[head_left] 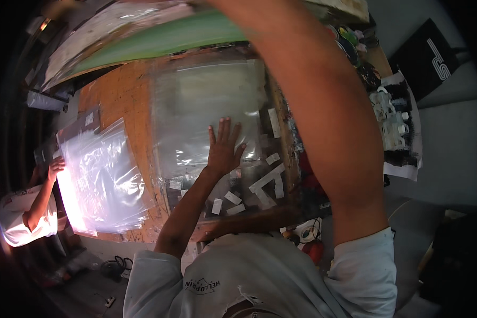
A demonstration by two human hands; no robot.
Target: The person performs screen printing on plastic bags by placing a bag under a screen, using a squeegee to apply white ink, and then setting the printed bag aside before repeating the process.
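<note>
My left hand point(223, 146) lies flat with fingers spread on a clear plastic sheet point(206, 106) that covers the orange wooden worktable point(122, 100). My right arm point(323, 116) rises across the picture toward the top, and its hand is out of view above the frame. Several white tape strips point(267, 180) are stuck on the dark surface just below and right of my left hand.
A stack of shiny clear plastic bags point(98, 180) lies at the table's left end, where another person in a white shirt point(26, 212) touches it with a hand point(54, 167). A green board point(159, 40) runs along the far side. White bottles point(389, 114) sit at right.
</note>
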